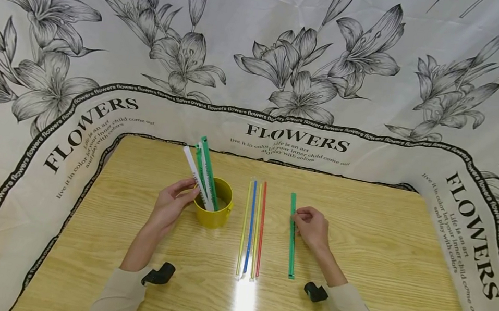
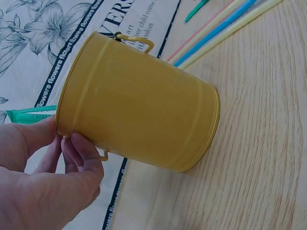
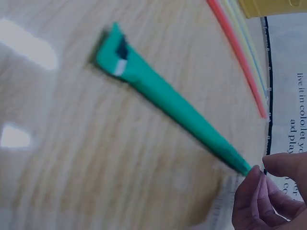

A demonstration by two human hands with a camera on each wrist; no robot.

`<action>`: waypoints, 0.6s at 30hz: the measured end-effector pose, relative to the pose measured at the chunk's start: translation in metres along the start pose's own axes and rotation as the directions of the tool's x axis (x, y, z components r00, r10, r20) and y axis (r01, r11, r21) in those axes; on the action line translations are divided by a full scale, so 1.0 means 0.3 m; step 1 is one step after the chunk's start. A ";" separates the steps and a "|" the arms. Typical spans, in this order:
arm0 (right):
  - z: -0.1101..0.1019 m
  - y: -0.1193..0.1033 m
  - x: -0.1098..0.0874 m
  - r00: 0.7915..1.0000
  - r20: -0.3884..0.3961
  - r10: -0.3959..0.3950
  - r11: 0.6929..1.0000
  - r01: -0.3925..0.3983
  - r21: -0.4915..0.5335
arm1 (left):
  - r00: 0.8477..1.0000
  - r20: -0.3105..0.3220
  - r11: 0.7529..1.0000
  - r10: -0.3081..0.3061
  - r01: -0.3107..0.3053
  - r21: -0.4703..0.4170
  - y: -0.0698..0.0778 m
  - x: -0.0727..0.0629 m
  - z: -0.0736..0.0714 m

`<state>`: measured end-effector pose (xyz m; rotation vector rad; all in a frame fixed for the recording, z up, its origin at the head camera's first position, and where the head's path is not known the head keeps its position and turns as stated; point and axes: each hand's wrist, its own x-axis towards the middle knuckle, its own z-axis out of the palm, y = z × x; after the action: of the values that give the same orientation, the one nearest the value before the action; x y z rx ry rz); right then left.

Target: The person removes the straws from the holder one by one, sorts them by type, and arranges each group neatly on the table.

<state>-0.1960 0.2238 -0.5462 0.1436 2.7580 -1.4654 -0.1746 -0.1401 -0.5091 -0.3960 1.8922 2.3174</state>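
My left hand (image 1: 171, 202) holds a small yellow metal bucket (image 1: 211, 219) at its rim. In the left wrist view, the thumb lies at the rim and the curled fingers (image 2: 82, 151) are beside a side handle. White (image 1: 199, 178) and green wrapped straws (image 1: 210, 176) lean out of the bucket toward the back left. On the right, my right hand (image 1: 314, 228) pinches a slim green wrapped straw (image 1: 291, 250) between thumb and fingertips, partway along its length. The right wrist view shows that straw (image 3: 175, 108) stretching away from the fingertips, over the wooden table.
Between the hands, several straws in clear wrappers lie side by side: yellow (image 1: 243, 228), blue (image 1: 250, 229) and red (image 1: 261, 230). They rest on the wooden table (image 1: 384, 247). A white flower-print cloth (image 1: 297, 151) rises behind the table and along both sides.
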 end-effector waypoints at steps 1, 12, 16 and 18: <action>-0.003 -0.007 0.003 1.000 -0.005 -0.012 1.000 0.012 -0.013 | 1.000 0.000 1.000 0.000 -0.001 -0.004 0.000 0.000 0.001; -0.023 -0.113 0.049 0.997 0.014 -0.081 0.997 0.081 -0.015 | 1.000 -0.005 0.999 0.004 -0.004 -0.032 -0.004 0.001 0.004; -0.021 -0.161 0.066 0.995 0.036 -0.091 0.995 0.089 0.043 | 1.000 -0.009 1.000 0.007 -0.007 -0.024 -0.003 0.001 0.003; -0.020 -0.185 0.072 0.994 0.044 -0.095 0.994 0.093 0.062 | 1.000 -0.013 1.000 0.005 -0.005 -0.024 -0.001 -0.001 0.004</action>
<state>-0.2222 0.1995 -0.4983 -0.0203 2.7201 -1.5523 -0.1745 -0.1388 -0.5092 -0.4099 1.8749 2.3481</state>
